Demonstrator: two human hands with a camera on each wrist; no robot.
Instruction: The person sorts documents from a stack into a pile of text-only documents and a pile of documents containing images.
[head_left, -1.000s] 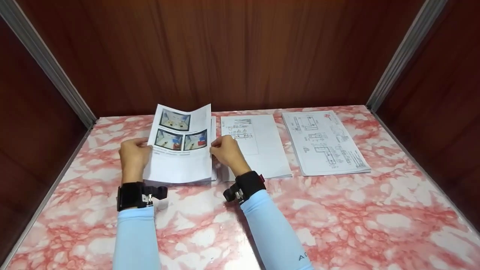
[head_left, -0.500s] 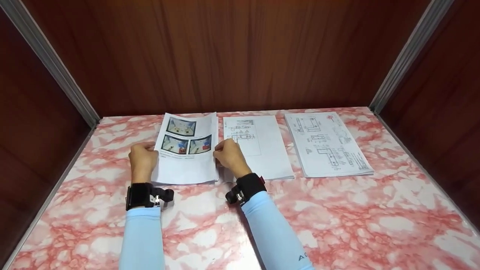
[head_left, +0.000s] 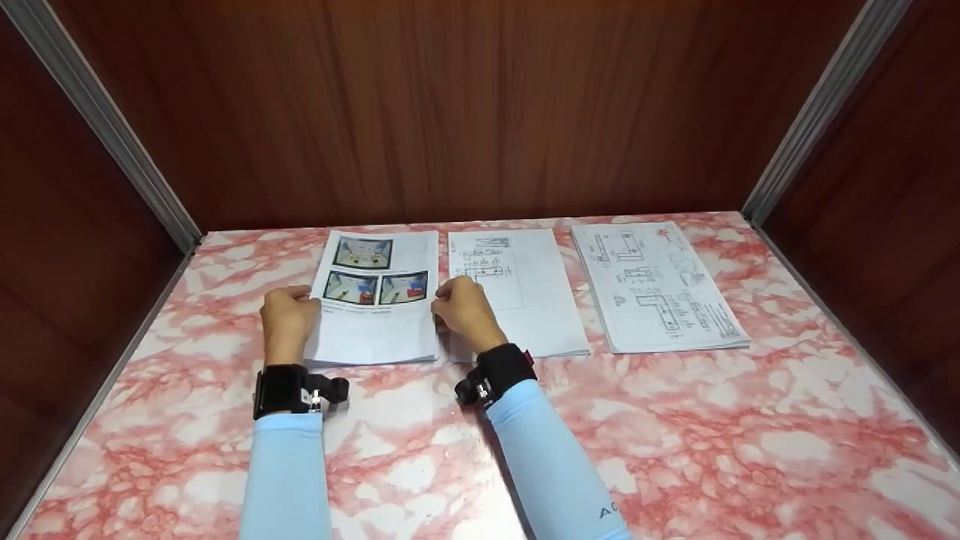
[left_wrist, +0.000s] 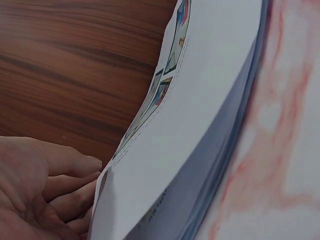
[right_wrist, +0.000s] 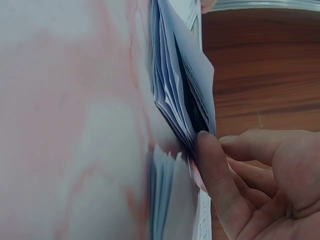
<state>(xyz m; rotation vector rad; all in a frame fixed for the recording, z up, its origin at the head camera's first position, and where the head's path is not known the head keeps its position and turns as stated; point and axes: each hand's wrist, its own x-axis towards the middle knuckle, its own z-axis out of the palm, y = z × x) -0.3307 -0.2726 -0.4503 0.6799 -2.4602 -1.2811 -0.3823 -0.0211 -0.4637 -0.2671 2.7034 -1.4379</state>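
A printed sheet of paper [head_left: 375,330] with several colour photos lies on top of the left paper stack. In the head view my left hand [head_left: 289,319] pinches its left edge, and my right hand [head_left: 465,307] pinches the right edge. From the left wrist, the sheet [left_wrist: 200,105] looks bowed, with a gap between it and the papers below; fingertips of the left hand [left_wrist: 45,190] are at its edge, partly hidden. On the other side, thumb and fingers of the right hand [right_wrist: 255,185] meet at the edge of the stack [right_wrist: 170,85], whose sheets fan slightly apart.
Close to the right hand is a middle paper stack [head_left: 544,315] with a line drawing. Farther right lies another stack [head_left: 660,289] with technical drawings. A red-and-white marbled table [head_left: 675,442] carries them all. Dark wood panels [head_left: 480,112] enclose the back and sides.
Both hands have lowered the photo sheet onto the left stack, moving it slightly right. It was raised and creased at the top; it now lies flatter and lined up with the papers below.
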